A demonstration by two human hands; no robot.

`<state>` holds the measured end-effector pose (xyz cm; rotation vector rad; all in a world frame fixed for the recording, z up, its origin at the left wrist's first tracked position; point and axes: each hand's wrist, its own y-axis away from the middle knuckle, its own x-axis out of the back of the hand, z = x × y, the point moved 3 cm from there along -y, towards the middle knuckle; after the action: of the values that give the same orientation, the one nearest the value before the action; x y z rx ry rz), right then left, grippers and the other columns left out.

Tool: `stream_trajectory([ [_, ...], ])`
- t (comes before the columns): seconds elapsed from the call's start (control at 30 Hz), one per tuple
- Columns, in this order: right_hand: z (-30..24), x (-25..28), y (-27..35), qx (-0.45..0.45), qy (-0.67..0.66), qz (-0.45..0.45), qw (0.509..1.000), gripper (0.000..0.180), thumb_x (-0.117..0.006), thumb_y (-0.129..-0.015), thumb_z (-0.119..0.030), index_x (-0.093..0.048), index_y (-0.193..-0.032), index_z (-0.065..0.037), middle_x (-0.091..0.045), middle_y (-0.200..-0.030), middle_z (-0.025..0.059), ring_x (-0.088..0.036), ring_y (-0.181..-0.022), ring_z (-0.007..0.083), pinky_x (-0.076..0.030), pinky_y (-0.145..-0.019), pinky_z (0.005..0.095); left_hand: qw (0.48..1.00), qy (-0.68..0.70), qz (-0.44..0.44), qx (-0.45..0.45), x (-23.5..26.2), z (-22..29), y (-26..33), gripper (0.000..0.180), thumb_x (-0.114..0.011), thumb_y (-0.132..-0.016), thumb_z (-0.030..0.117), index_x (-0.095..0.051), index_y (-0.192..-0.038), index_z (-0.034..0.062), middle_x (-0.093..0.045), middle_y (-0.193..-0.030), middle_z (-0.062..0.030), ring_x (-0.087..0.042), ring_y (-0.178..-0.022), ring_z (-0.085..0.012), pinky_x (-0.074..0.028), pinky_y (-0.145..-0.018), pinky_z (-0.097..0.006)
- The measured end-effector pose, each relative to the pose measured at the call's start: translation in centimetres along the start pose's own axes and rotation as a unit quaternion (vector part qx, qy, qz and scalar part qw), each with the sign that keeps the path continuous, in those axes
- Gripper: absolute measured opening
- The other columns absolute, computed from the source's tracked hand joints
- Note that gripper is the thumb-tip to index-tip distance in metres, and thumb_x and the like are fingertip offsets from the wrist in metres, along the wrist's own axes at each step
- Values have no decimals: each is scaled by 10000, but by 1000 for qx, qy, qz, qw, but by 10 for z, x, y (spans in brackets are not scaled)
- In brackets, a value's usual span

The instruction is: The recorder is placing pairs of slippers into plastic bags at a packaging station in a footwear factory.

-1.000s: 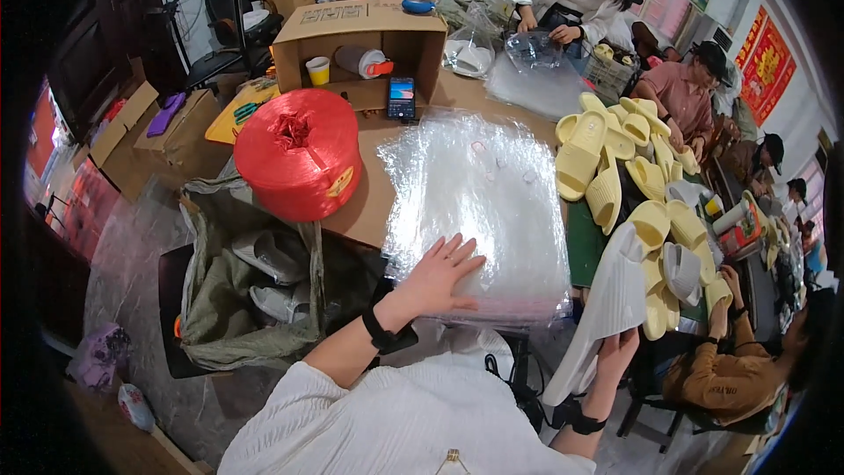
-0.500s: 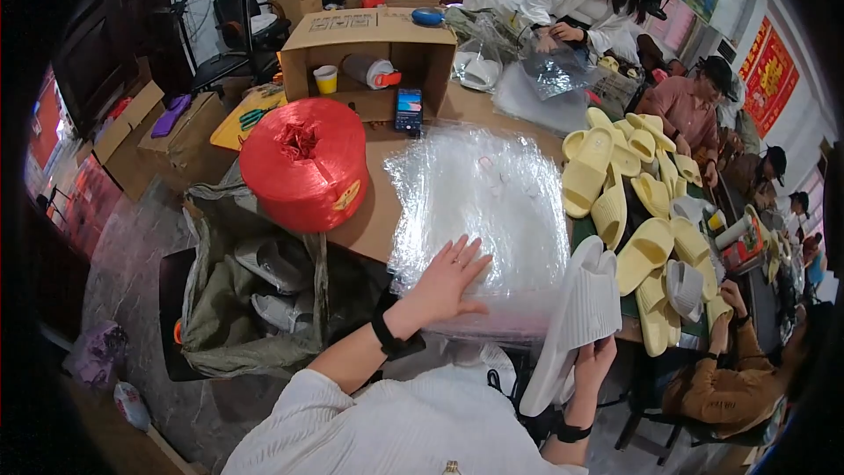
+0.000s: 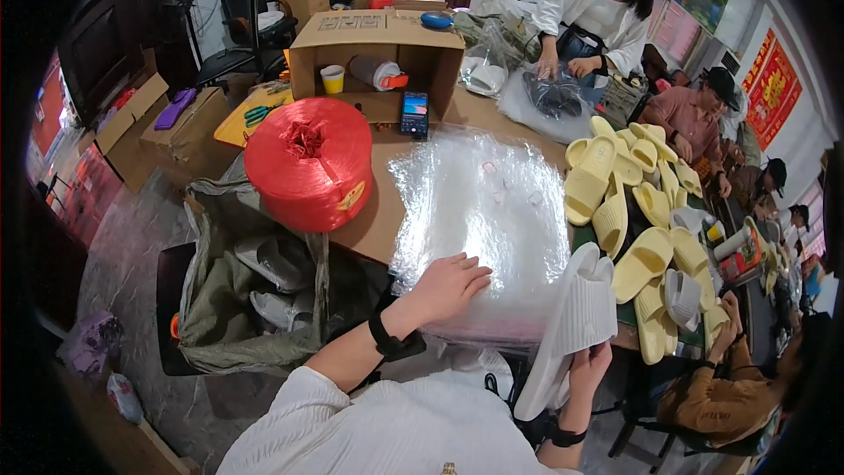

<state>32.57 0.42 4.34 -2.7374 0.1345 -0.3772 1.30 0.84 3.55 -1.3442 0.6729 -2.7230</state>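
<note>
White slippers [image 3: 576, 312] and bags [image 3: 488, 202].
Right hand [image 3: 591, 368] grips slippers, long axis toward one o'clock; bags at eleven, under open left hand [image 3: 446, 285].

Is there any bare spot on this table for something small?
Two patches of brown table: a narrow one between the red roll and the clear bags, another behind those bags, right of the phone. The right side is crowded with yellow slippers, and the left hand lies on the bags.
</note>
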Motion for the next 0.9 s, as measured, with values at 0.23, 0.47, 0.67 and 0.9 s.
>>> stream_trajectory([
  [0.23,-24,12,-4,0,-10,4,1000,288,-623,-917,-115,-570,-1125,77,-651,-1003,84,-601,-898,145,-478,-778,289,986,67,12,152,8,2,-10,287,-532,-958,277,-705,-1100,98,-693,-924,-162,-651,-884,-357,-515,-786,-424],
  [0.47,-29,26,3,17,-48,-16,999,351,-626,-917,-133,-558,-1187,80,-654,-1110,106,-611,-1009,164,-462,-890,294,976,118,28,180,11,2,-9,277,-582,-926,274,-716,-1092,97,-692,-861,-178,-668,-790,-339,-516,-711,-399],
  [0.67,-58,23,1,-91,-142,-77,983,414,-663,-864,-92,-559,-1234,63,-654,-1177,111,-614,-1055,163,-468,-919,304,962,182,-16,205,17,-2,-21,318,-601,-928,295,-700,-1148,87,-720,-876,-140,-684,-782,-263,-519,-732,-363],
  [0.9,-63,-8,4,3,-39,-243,969,333,-628,-820,22,-616,-1149,71,-685,-1125,120,-634,-1024,199,-473,-911,317,939,252,-66,226,8,-1,-26,377,-516,-986,336,-669,-1217,79,-709,-1078,-136,-660,-982,-201,-494,-868,-315],
])
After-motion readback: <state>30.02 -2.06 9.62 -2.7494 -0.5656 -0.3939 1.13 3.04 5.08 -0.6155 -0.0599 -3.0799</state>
